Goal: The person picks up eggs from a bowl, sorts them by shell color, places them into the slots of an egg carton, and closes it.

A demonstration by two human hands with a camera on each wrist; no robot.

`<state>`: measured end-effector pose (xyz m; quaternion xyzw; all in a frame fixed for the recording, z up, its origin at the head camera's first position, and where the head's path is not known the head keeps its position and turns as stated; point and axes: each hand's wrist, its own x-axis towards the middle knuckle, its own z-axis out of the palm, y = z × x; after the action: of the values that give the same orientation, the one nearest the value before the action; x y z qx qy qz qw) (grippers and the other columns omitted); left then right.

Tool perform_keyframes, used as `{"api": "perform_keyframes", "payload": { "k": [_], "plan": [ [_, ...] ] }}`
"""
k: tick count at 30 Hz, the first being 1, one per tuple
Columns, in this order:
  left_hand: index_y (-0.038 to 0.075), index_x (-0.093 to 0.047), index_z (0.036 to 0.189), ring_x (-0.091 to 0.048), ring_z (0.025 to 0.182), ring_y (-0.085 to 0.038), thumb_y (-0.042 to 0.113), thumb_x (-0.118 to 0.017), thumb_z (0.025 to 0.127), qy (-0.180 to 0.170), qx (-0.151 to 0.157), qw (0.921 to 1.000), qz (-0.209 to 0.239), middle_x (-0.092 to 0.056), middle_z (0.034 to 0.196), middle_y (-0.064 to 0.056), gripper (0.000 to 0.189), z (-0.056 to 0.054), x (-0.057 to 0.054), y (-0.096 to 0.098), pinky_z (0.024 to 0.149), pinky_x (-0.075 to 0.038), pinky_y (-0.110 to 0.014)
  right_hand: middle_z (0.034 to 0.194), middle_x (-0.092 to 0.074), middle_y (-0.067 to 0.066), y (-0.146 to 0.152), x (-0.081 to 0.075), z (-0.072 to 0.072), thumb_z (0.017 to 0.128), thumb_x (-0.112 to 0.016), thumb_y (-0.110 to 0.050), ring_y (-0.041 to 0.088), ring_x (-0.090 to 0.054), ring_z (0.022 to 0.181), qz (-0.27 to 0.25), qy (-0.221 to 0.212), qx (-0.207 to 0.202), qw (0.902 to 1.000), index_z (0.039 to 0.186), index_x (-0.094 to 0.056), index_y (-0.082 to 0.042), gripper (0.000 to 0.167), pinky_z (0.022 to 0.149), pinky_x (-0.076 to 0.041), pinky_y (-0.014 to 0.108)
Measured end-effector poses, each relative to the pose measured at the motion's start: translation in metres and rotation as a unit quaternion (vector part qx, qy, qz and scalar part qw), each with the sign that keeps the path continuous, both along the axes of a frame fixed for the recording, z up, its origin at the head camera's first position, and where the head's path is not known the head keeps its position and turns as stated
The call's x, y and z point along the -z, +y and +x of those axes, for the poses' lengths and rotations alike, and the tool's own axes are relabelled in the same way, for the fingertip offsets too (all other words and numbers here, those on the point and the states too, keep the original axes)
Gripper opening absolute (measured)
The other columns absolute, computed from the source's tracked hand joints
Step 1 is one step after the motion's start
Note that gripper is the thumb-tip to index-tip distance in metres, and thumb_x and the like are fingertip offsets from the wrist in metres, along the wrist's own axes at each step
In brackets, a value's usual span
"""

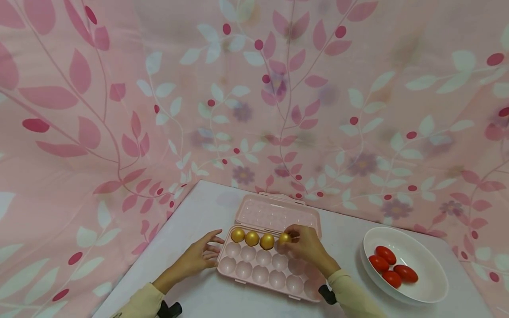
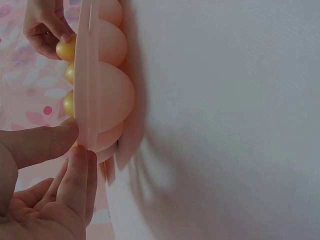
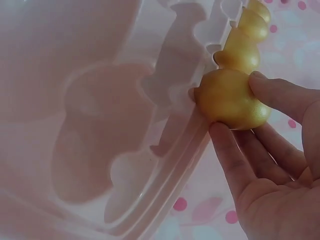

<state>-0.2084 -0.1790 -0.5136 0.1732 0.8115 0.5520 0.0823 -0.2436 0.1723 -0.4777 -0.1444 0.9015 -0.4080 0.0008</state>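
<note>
In the head view a pink plastic egg tray point(image 1: 260, 274) lies with its lid point(image 1: 274, 212) folded back. Three golden eggs point(image 1: 252, 238) sit side by side in the back row, from its left end. To their right, my right hand point(image 1: 308, 245) pinches another golden egg point(image 3: 232, 100) between thumb and fingertips, at the back row; how deep it sits in its cup is hidden. My left hand point(image 1: 196, 256) is at the tray's left end, fingers spread and loosely extended. In the left wrist view its thumb and fingertips point(image 2: 70, 132) reach the tray's rim.
A white bowl point(image 1: 431, 282) holding several red eggs point(image 1: 405, 274) stands on the right of the white table point(image 1: 199, 300). A pink floral cloth point(image 1: 254, 132) hangs behind and at the left of the table. The tray's front two rows hold no eggs.
</note>
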Motion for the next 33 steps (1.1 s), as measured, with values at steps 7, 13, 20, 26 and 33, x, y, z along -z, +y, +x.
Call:
{"api": "perform_keyframes", "payload": {
  "k": [7,13,20,26,33],
  "plan": [
    [0.006,-0.033,0.149,-0.059,0.106,-0.031,-0.006,-0.077,0.076,0.002,0.002,1.0,0.003,-0.053,0.129,-0.018,0.086,0.0,0.0,-0.001,0.092,-0.052,-0.036,0.092,-0.067,0.003,-0.003,0.005,0.0,0.077,-0.082,-0.01,0.017,-0.065,0.082,0.007,0.006,0.001,1.0,0.099,-0.07,-0.007,0.025,0.075,-0.059,0.029],
    [0.007,-0.034,0.148,-0.059,0.106,-0.032,-0.006,-0.078,0.076,0.003,0.004,1.0,0.007,-0.053,0.129,-0.018,0.086,0.0,0.0,-0.001,0.092,-0.052,-0.035,0.092,-0.068,0.006,-0.002,0.009,0.001,0.076,-0.083,-0.011,0.017,-0.065,0.08,0.009,0.002,-0.014,0.9999,0.099,-0.07,-0.004,0.027,0.073,-0.059,0.028],
    [0.005,-0.034,0.148,-0.059,0.106,-0.03,-0.007,-0.078,0.075,-0.002,0.003,1.0,0.006,-0.053,0.129,-0.019,0.086,0.0,0.0,-0.001,0.092,-0.052,-0.034,0.091,-0.068,0.005,-0.002,0.008,0.002,0.077,-0.082,-0.012,0.017,-0.064,0.079,0.022,0.003,-0.025,0.9994,0.101,-0.07,-0.004,0.028,0.073,-0.059,0.029],
    [0.002,-0.032,0.149,-0.058,0.106,-0.03,-0.009,-0.077,0.074,-0.008,0.004,0.9999,0.011,-0.053,0.129,-0.019,0.088,0.0,-0.001,-0.001,0.093,-0.052,-0.035,0.09,-0.068,0.005,0.001,0.006,0.002,0.078,-0.081,-0.009,0.015,-0.065,0.079,0.021,0.006,-0.01,0.9997,0.099,-0.071,-0.003,0.024,0.072,-0.059,0.029],
    [0.005,-0.033,0.149,-0.059,0.107,-0.031,-0.01,-0.077,0.074,-0.006,0.004,0.9999,0.014,-0.053,0.13,-0.019,0.088,0.001,-0.001,-0.001,0.093,-0.052,-0.034,0.093,-0.07,0.01,0.028,-0.014,0.002,0.078,-0.081,-0.008,0.023,-0.067,0.084,0.02,0.058,0.035,0.9975,0.096,-0.071,-0.002,0.021,0.073,-0.06,0.032]
  ]
}}
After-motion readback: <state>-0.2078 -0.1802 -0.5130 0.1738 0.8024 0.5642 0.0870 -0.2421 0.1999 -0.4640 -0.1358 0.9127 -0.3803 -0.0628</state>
